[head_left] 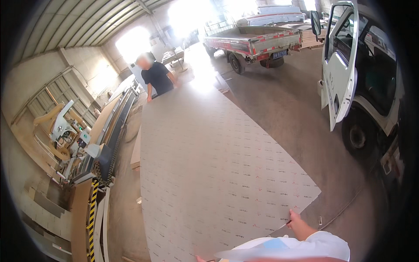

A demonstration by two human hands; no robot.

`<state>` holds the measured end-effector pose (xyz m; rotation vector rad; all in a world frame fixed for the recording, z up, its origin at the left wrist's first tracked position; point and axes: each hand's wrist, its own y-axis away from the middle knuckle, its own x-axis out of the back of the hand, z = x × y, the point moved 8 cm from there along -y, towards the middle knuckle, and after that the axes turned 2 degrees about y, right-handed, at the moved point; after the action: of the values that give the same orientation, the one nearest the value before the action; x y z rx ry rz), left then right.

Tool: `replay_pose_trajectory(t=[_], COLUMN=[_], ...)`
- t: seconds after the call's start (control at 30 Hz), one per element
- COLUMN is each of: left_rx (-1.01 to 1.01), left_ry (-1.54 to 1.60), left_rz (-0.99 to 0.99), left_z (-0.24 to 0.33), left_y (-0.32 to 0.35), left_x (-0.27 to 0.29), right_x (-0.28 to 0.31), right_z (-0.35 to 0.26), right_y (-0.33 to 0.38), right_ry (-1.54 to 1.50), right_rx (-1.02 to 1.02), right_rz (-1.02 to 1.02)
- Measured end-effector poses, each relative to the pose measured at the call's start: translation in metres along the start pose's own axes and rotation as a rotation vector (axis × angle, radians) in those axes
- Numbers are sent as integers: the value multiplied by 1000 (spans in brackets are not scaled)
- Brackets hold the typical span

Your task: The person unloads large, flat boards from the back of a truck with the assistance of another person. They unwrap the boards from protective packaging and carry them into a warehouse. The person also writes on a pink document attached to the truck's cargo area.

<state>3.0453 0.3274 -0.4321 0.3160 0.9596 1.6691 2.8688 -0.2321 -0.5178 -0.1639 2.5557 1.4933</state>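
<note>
A large, flat, pale grey board (209, 166) with rows of small printed marks fills the middle of the view, stretching away from me. My right hand (296, 221) is closed round its near right edge, the thumb lying on top and the other fingers beneath. Only the fingertips of my left hand (200, 259) show at the bottom rim, pressed on the board's near edge; the rest of that hand is cut off. At the far end another person (157, 78) in a dark short-sleeved top stands with both hands at the board's edge.
A flatbed truck (248, 41) stands at the far right, and nearer is a white vehicle with its door (342, 65) swung out. A long machine (115, 131) runs along the left. Board stacks (136, 150) sit beside the board; a cable (349, 203) lies on the floor.
</note>
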Motion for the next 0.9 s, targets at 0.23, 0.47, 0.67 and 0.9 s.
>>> replay_pose_trajectory(t=[0.23,0.47,0.67,0.9], left_rx=[-10,-356,57,239], left_ry=[-290,-910,79,254], left_rz=[31,24,-12,-71], left_z=[7,52,73,59], left_y=[-64,-101,-147,-171], left_x=[-36,-67,-156,-231], right_x=[-41,-141,-195,-241], right_z=[-28,-37,-63,-113], right_y=[-46,-59,-102,-158], right_ry=[336,156,48,140], right_rx=[-32,-92,-128,-148], right_rz=[115,124,74,137])
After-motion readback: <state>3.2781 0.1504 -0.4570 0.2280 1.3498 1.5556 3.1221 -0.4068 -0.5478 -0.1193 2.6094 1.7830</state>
